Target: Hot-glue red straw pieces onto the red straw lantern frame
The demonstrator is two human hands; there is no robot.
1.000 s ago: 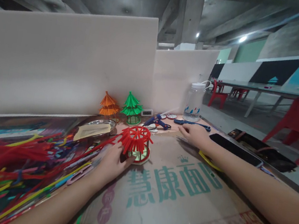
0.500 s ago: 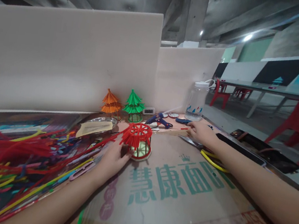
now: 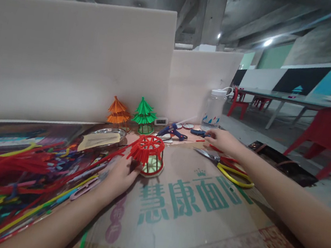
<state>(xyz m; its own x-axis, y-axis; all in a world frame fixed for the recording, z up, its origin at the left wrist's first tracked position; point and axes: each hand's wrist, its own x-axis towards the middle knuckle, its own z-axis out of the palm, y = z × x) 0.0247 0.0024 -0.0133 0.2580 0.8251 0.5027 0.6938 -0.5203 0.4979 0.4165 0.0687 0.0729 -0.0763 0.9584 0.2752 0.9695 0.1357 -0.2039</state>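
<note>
My left hand (image 3: pixel 123 173) grips the lower left side of a small round frame (image 3: pixel 152 163) with a partly fringed red top, standing on the cardboard (image 3: pixel 175 232). At the far right of the board, my right hand (image 3: pixel 218 139) has its fingers bent down at the handle end of dark blue pliers (image 3: pixel 196 132); what its fingertips hold is hidden. Yellow-and-red-handled scissors (image 3: pixel 234 174) lie just below my right wrist, blades pointing left. A blue glue gun (image 3: pixel 172 132) rests between the hands, behind the red-topped frame.
An orange tower (image 3: pixel 119 113) and a green one (image 3: pixel 144 117) stand at the back near a metal dish (image 3: pixel 121 133). Colourful pipe cleaners (image 3: pixel 7 175) cover the left side. A clear bottle (image 3: pixel 212 112) stands back right; a black case (image 3: pixel 283 163) lies at the right.
The view has shifted slightly to the right. My right hand has moved a little off the scissors, whose handles now show more fully. My left hand stays at the red-topped frame.
</note>
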